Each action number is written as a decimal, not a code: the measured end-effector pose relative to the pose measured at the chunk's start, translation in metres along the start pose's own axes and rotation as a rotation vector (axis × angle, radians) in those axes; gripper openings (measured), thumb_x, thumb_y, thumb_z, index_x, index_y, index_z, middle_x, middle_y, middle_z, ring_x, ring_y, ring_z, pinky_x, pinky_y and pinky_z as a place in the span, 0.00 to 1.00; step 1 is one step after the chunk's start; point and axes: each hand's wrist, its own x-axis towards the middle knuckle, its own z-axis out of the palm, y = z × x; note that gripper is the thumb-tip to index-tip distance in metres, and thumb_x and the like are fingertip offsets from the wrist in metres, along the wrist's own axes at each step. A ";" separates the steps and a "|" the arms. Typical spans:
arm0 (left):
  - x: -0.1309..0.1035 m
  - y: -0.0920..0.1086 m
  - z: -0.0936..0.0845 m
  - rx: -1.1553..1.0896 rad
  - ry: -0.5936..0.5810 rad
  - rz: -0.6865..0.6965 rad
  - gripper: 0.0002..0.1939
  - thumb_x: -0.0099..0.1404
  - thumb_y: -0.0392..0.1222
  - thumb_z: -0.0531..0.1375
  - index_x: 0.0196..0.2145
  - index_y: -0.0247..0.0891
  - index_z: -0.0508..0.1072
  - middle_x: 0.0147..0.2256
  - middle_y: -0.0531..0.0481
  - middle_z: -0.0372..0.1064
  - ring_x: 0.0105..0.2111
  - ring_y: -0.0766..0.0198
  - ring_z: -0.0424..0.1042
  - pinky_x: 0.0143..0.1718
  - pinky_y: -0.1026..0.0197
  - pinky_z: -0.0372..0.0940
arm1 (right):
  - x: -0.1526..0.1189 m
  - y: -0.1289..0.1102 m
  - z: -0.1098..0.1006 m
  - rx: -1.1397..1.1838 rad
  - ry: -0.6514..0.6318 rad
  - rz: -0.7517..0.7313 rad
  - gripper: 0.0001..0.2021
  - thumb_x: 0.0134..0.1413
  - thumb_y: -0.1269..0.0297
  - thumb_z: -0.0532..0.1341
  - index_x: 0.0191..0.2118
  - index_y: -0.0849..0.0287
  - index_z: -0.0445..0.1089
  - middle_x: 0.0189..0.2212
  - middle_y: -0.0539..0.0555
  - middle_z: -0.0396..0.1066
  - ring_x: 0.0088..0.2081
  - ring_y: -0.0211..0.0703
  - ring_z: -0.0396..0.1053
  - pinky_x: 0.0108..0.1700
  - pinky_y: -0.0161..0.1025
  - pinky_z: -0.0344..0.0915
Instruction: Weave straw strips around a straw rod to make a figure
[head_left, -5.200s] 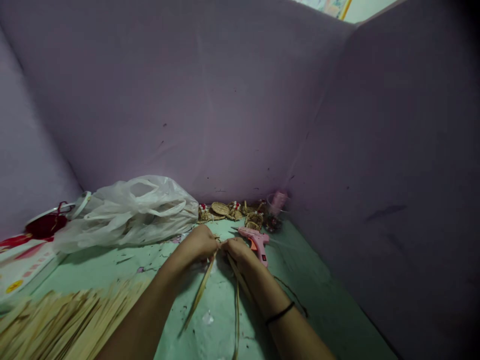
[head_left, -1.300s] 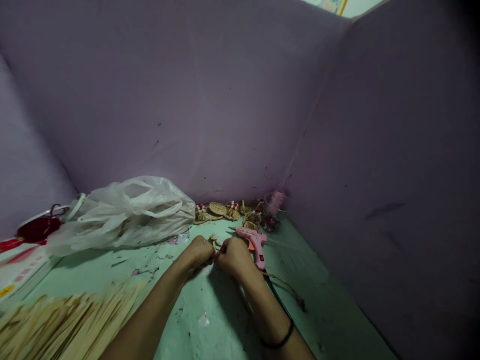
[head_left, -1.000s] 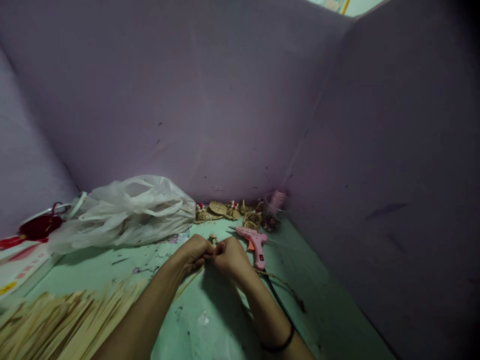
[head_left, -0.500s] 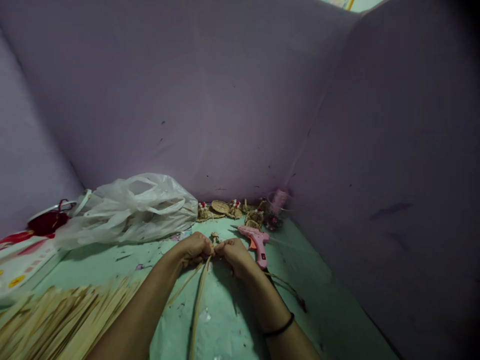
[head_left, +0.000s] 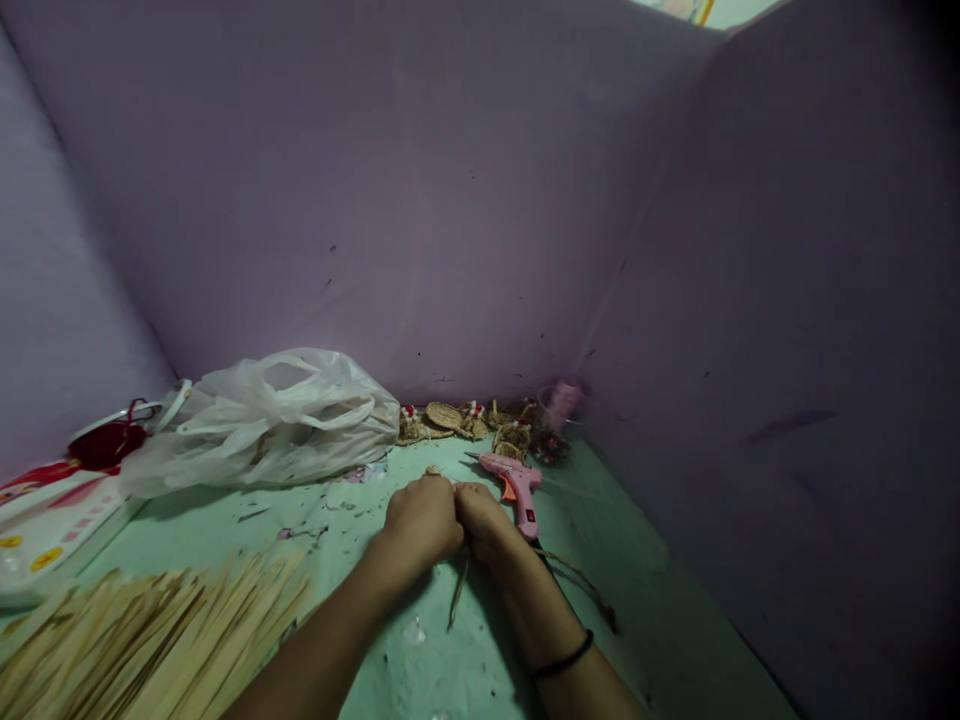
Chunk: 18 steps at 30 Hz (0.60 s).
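Observation:
My left hand (head_left: 424,518) is closed, its back towards me, over a small braided straw piece whose tip (head_left: 433,470) shows just above the knuckles. Pressed against it, my right hand (head_left: 481,518) is closed too, with its fingers curled inwards. A thin dried straw strip (head_left: 457,595) hangs below where the two hands meet. Most of what lies between the fingers is hidden. Just right of my right hand, a pink glue gun (head_left: 514,480) lies on the green sheet (head_left: 420,665).
Several woven straw pieces with red and white beads (head_left: 472,420) lie along the purple wall. A pink spool (head_left: 562,400) stands in the corner. At left are a white plastic bag (head_left: 300,420), a printed box (head_left: 67,520), dark red yarn (head_left: 109,442) and a pile of straw strips (head_left: 150,640).
My left hand has turned over and moved right and nearer, against my right hand. The long strips that trailed towards me are out of sight; a short end now hangs down.

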 end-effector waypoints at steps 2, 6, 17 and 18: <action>-0.002 0.002 0.001 0.014 0.013 0.026 0.10 0.41 0.34 0.58 0.26 0.34 0.71 0.28 0.40 0.70 0.32 0.57 0.68 0.29 0.64 0.57 | -0.001 -0.001 -0.001 0.023 -0.005 0.014 0.06 0.31 0.77 0.50 0.15 0.61 0.56 0.08 0.43 0.49 0.14 0.29 0.47 0.17 0.30 0.45; 0.007 -0.009 -0.021 -0.190 -0.111 -0.088 0.07 0.47 0.39 0.56 0.18 0.33 0.68 0.16 0.46 0.65 0.17 0.64 0.64 0.19 0.65 0.54 | 0.000 -0.002 -0.005 0.037 -0.069 0.058 0.06 0.29 0.78 0.49 0.15 0.63 0.59 0.08 0.45 0.51 0.12 0.30 0.48 0.16 0.30 0.43; 0.036 -0.035 -0.003 -0.853 -0.471 -0.322 0.06 0.50 0.32 0.53 0.18 0.30 0.66 0.12 0.53 0.59 0.11 0.75 0.57 0.14 0.72 0.51 | 0.004 -0.002 -0.009 0.126 -0.241 0.080 0.05 0.27 0.78 0.51 0.16 0.63 0.61 0.09 0.47 0.58 0.14 0.30 0.55 0.20 0.29 0.54; 0.036 -0.036 -0.001 -0.839 -0.466 -0.328 0.06 0.49 0.31 0.52 0.18 0.30 0.66 0.12 0.54 0.58 0.11 0.75 0.56 0.13 0.72 0.50 | 0.005 -0.001 -0.009 0.110 -0.260 0.069 0.05 0.27 0.78 0.51 0.16 0.64 0.61 0.10 0.48 0.59 0.15 0.30 0.55 0.20 0.28 0.54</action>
